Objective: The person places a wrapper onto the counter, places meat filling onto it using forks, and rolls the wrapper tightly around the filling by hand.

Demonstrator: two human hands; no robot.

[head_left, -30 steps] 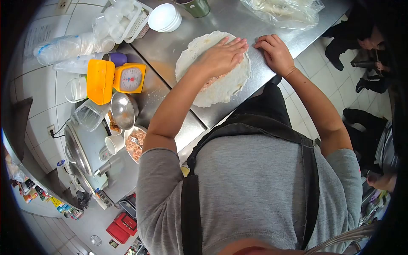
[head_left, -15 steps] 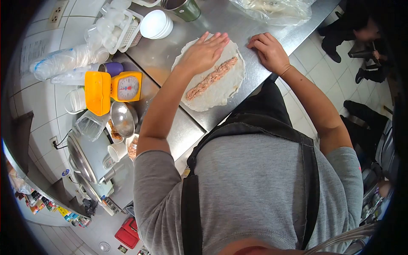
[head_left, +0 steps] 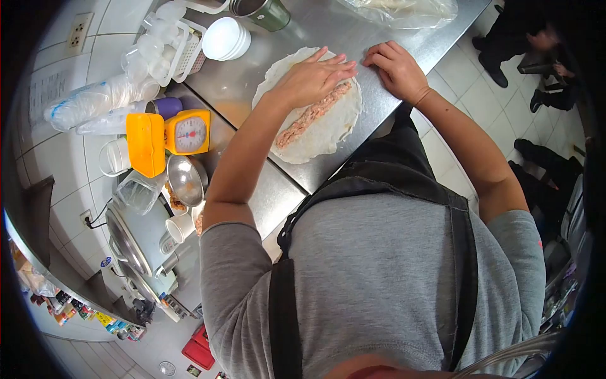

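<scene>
A round, thin sheet of dough [head_left: 273, 76] lies on the steel table with a strip of pinkish minced filling [head_left: 309, 117] across it. My left hand [head_left: 314, 79] is flat with fingers stretched out, palm down over the dough. Its fingertips cover the upper end of the filling; whether they press on it cannot be told. To the right of the dough, my right hand [head_left: 398, 71] rests on the table near the edge. Its fingers are loosely curled, and nothing shows in them.
White bowls [head_left: 225, 41] and a green metal cup [head_left: 268, 14] stand beyond the dough. On the left are a yellow scale [head_left: 189, 134], a steel bowl [head_left: 185, 180] and a basket [head_left: 186, 50]. A plastic bag [head_left: 404, 12] lies at the back. People sit at the right.
My left hand has slid right across the dough, and its fingers now overlap the filling's upper end. My right hand stays by the table edge. The view has shifted slightly.
</scene>
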